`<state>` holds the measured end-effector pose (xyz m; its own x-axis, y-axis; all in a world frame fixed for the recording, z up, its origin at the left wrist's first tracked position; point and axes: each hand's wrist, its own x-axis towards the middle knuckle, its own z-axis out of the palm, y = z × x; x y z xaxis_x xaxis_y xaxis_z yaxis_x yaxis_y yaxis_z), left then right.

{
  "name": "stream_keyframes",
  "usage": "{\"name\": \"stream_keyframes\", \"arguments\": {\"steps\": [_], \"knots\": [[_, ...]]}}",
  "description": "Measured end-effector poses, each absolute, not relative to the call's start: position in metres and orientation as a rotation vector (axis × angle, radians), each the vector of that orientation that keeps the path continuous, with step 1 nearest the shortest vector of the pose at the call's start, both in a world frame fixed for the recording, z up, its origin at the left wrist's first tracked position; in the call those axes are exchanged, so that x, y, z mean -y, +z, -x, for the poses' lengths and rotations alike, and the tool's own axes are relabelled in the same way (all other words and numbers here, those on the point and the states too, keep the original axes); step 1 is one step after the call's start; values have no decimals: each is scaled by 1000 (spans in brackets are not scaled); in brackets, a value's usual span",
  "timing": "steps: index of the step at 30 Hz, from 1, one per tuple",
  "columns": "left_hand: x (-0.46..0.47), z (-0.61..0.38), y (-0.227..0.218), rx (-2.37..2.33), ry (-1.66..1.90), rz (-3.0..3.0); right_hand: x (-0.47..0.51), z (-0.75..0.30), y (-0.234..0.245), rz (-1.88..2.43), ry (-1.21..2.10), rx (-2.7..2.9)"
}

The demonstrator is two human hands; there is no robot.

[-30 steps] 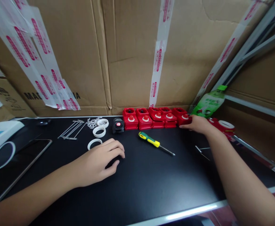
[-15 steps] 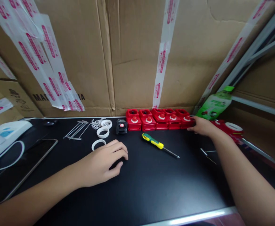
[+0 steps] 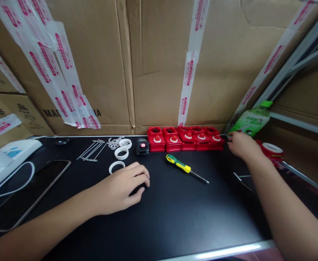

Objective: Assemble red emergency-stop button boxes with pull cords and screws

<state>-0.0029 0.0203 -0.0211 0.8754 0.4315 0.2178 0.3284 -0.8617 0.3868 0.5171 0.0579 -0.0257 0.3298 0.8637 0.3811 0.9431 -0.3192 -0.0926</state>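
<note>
My left hand (image 3: 126, 186) rests on the black table with its fingers loosely bent and apart, holding nothing. Just behind it are several white rings (image 3: 121, 153) and a black device with a red dot (image 3: 142, 146). My right hand (image 3: 243, 145) reaches to the back right, beside the end of a row of red box-shaped pieces with white-ringed red knobs (image 3: 173, 140). Its fingers look closed, and a small reddish bit shows at their tips; the rest is hidden. A green-and-yellow screwdriver (image 3: 186, 168) lies between my hands.
A green-capped bottle (image 3: 253, 119) leans behind my right hand. Red items with a white ring (image 3: 272, 150) lie right of it. Metal T-shaped pins (image 3: 92, 150), a dark tablet (image 3: 28, 195) and a white box (image 3: 6, 163) are on the left. A cardboard wall (image 3: 159, 72) closes the back.
My right hand has left the end of the red row, moving slightly right and back towards the bottle. My left hand has stayed about where it was.
</note>
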Motion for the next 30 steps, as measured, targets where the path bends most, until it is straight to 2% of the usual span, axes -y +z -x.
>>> {"name": "stream_keyframes", "arguments": {"steps": [5,12,30], "knots": [[-22,2,-20,-557,422,-2707,-62,-476,-14,2086,-396,1718],[-22,2,-22,-559,418,-2711,-66,-412,-23,1765,-346,1961],[-21,2,-21,-555,444,-2714,-76,-378,-27,1769,-365,1864]]}}
